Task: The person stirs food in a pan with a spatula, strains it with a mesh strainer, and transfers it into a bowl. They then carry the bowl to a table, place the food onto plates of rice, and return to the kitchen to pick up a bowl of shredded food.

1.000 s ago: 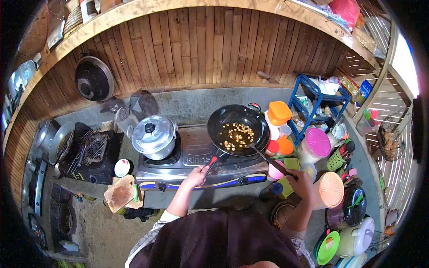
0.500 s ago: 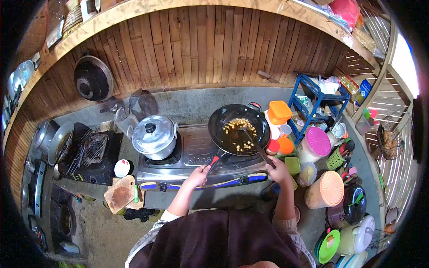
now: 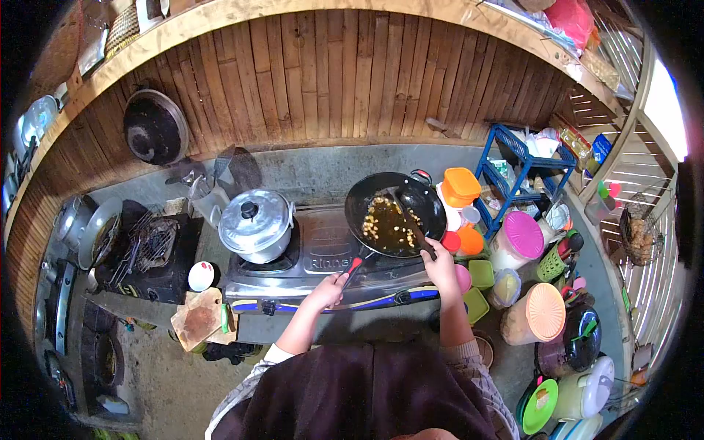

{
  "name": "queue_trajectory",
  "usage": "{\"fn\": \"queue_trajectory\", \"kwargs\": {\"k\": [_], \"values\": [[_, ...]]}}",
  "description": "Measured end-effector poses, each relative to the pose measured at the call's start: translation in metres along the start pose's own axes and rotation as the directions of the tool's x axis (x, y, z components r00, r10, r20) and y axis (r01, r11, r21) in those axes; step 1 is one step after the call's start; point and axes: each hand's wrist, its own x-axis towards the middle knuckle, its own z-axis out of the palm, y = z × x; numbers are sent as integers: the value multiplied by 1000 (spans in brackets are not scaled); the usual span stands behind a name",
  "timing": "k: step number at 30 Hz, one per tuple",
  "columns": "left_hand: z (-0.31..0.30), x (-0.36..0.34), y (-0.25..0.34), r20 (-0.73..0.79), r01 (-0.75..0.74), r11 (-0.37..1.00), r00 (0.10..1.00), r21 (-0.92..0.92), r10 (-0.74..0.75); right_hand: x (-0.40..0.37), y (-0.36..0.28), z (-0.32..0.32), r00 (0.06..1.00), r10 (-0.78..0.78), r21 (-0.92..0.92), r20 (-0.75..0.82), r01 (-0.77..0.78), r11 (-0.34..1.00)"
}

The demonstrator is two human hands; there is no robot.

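Note:
A black wok [image 3: 425, 194] sits on the right burner of the gas stove, with small golden pieces [image 3: 374, 218] scattered in oil at its bottom. My left hand [image 3: 326, 291] is closed around the wok's red-and-black handle [image 3: 353, 268]. In my right hand [image 3: 441, 268] is the dark handle of a spatula [image 3: 412, 224], whose blade end rests among the pieces near the far side of the wok. To the left stands a lidded silver pot [image 3: 254, 227] on the other burner of the stove [image 3: 319, 233].
Plastic tubs, including an orange container [image 3: 460, 186] and a pink-lidded jar [image 3: 523, 235], crowd close to the wok's right. Behind them is a blue rack [image 3: 513, 165]. A cutting board [image 3: 196, 320] and a blackened grill stove [image 3: 147, 271] lie on the left.
My right hand has moved left, closer to the wok, and the spatula has swung further up and left across it. The golden pieces have shifted. My left hand stays on the handle.

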Motion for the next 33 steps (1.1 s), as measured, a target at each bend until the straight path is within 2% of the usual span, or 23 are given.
{"fn": "queue_trajectory", "kwargs": {"k": [3, 5, 9, 11, 12, 13, 15, 16, 19, 20, 22, 23, 25, 28, 33], "values": [[0, -1, 0, 10, 0, 1000, 1000, -19, 0, 1, 4, 5, 998, -38, 30, -40, 39, 999], [0, 1, -1, 7, 15, 999, 1000, 33, -15, 2, 14, 7, 994, -78, -10, -74, 77, 997], [0, -1, 0, 18, -6, 1000, 1000, 23, 5, -11, 5, -9, 997, -61, -48, -56, 58, 997], [0, 2, -2, 2, -11, 999, 1000, 45, 11, -26, -29, -31, 995, 97, -76, -11, -97, 992], [0, 1, -2, 1, -10, 999, 1000, 43, 10, -24, 7, -24, 991, -104, -141, -85, 92, 986], [0, 1, -2, 2, -20, 999, 1000, 42, 20, -24, 17, -31, 991, -104, -142, -84, 91, 986], [0, 1, -3, 7, -28, 999, 1000, 43, 28, -26, 28, -41, 997, 77, -277, 27, -67, 959], [0, 2, -4, -3, -27, 999, 1000, 43, 27, -30, 32, -46, 998, 59, -181, 33, -52, 982], [0, -1, -1, -8, -15, 999, 1000, 41, 15, -45, 21, -65, 1000, -15, -83, -17, 13, 996], [0, -2, 1, -7, -5, 999, 1000, 37, 5, -50, 19, -70, 1000, -12, -84, -19, 10, 996], [0, -1, 0, 6, 0, 1000, 1000, 21, 0, -57, 14, -81, 1000, -4, 86, 23, 2, 996], [0, -1, -1, 15, 6, 1000, 1000, 3, -6, -62, 10, -89, 1000, -2, 86, 23, 0, 996], [0, -1, -1, 15, -9, 1000, 1000, 8, 9, -71, -6, -105, 994, 99, -193, 47, -88, 977], [0, 2, -3, 22, -27, 1000, 999, 0, 27, -83, -6, -119, 995, 92, -240, 49, -78, 968], [1, -3, 1, 14, -38, 999, 999, 36, 37, -97, -21, -133, 990, 107, -205, 94, -86, 975]]}}
